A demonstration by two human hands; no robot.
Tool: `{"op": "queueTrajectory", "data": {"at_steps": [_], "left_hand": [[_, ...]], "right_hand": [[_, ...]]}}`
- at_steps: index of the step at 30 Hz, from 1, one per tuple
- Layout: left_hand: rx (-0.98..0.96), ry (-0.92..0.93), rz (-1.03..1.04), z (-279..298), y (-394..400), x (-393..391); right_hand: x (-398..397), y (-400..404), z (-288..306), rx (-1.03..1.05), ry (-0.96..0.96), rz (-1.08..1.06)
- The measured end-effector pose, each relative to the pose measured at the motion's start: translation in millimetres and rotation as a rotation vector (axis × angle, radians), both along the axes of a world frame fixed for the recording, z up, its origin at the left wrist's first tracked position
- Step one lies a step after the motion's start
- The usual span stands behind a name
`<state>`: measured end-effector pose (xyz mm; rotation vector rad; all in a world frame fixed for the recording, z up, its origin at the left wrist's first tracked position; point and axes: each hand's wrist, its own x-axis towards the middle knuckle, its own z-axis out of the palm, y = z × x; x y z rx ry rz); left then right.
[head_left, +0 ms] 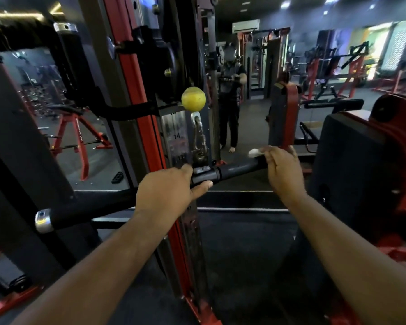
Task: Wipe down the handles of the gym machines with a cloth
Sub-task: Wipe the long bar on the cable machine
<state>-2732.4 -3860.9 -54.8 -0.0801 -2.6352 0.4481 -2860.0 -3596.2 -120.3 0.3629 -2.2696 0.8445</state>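
The left hand (168, 187) is curled around the middle of the black bar (234, 171), just under the metal clip (198, 139) and the yellow ball (193, 99). The right hand (283, 171) wraps the right end of the bar and pinches a white cloth (254, 152) against it. Behind stands a mirror (244, 113).

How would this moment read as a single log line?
left hand: grips black cable-machine bar near centre | right hand: presses white cloth on bar's right end | step: wiping
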Motion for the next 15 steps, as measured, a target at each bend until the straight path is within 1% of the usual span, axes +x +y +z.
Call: {"op": "queueTrajectory", "data": {"at_steps": [3,5,7,8,9,10,12,14,15], "left_hand": [[0.022,-0.005,-0.007,0,5,5],[0.021,-0.012,-0.011,1,5,8],[0.006,-0.024,-0.012,3,2,9],[-0.006,-0.024,-0.012,4,1,10],[-0.02,-0.022,-0.013,5,0,10],[-0.029,-0.021,-0.013,6,-2,12],[-0.029,-0.021,-0.014,6,-3,14],[-0.009,-0.028,-0.029,5,-5,15],[0.013,-0.046,-0.043,5,-6,15]], "right_hand": [[19,-32,-8,0.047,0.081,0.152],[20,-31,-17,0.157,0.114,0.198],[11,-14,-22,0.292,0.155,0.106],[5,-4,-22,0.325,0.127,0.019],[1,6,-19,0.321,0.058,-0.075],[-3,13,-16,0.282,-0.033,-0.152],[2,17,-5,0.13,-0.176,-0.21],[22,1,5,-0.094,-0.148,-0.171],[37,-15,10,-0.197,-0.11,-0.109]]}}
